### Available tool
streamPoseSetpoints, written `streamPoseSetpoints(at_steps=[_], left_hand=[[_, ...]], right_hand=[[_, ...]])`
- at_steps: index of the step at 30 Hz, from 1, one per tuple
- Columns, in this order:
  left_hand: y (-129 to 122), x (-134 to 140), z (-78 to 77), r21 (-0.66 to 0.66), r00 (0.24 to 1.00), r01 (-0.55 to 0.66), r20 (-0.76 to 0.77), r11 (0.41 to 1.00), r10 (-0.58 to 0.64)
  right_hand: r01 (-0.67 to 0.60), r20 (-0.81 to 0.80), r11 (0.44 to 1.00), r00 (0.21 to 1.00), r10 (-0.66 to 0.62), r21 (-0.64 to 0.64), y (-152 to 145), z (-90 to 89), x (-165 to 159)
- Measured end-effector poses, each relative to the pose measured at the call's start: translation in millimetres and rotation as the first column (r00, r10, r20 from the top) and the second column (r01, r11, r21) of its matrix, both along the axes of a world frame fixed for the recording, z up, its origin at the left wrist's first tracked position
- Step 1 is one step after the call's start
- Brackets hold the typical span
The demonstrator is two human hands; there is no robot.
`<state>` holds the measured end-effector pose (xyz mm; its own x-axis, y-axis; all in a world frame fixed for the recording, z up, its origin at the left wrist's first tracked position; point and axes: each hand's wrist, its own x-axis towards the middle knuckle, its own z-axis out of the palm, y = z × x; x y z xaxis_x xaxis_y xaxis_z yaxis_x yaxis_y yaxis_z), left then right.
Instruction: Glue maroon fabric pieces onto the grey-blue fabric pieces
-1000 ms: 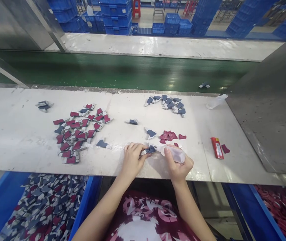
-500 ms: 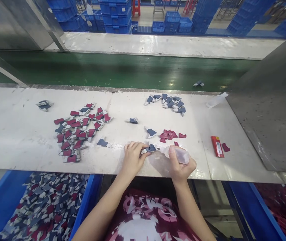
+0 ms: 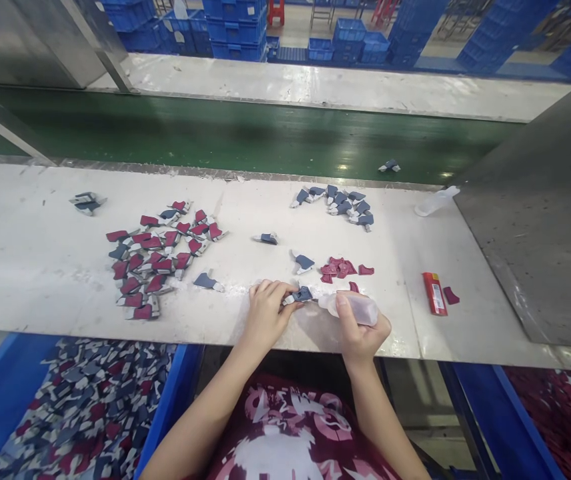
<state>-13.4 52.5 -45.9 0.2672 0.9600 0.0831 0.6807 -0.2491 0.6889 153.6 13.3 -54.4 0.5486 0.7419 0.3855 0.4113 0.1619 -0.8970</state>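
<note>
Farther left on the green belt (image 3: 215, 140) than half a second ago, a loose blue-and-white piece (image 3: 390, 166) has slid along, while both hands keep nearly the same places. Through the head view I see the left hand (image 3: 268, 310) clamped on the left end of a dark blue part (image 3: 304, 294), near the front of the white bench (image 3: 245, 200). The right hand (image 3: 364, 333) is wrapped around a clear squeeze bottle (image 3: 358, 309), its nozzle (image 3: 324, 302) pointing left at the held part; from here I cannot tell whether the tip touches it. The hands are apart from each other. Just beyond the bottle I see a small heap of red bits (image 3: 336, 268), with a red packet (image 3: 434, 294) off to the right.
</note>
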Motion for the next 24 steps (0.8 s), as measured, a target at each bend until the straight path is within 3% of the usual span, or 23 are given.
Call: streamPoseSetpoints(at_steps=[24], left_hand=[[-0.9,0.0,2.0,-0.013,1.0,-0.003,0.006,1.0,0.003]], right_hand=[[-0.072,-0.003,0.995,0.997,0.072,-0.074,4.2,-0.9,-8.4]])
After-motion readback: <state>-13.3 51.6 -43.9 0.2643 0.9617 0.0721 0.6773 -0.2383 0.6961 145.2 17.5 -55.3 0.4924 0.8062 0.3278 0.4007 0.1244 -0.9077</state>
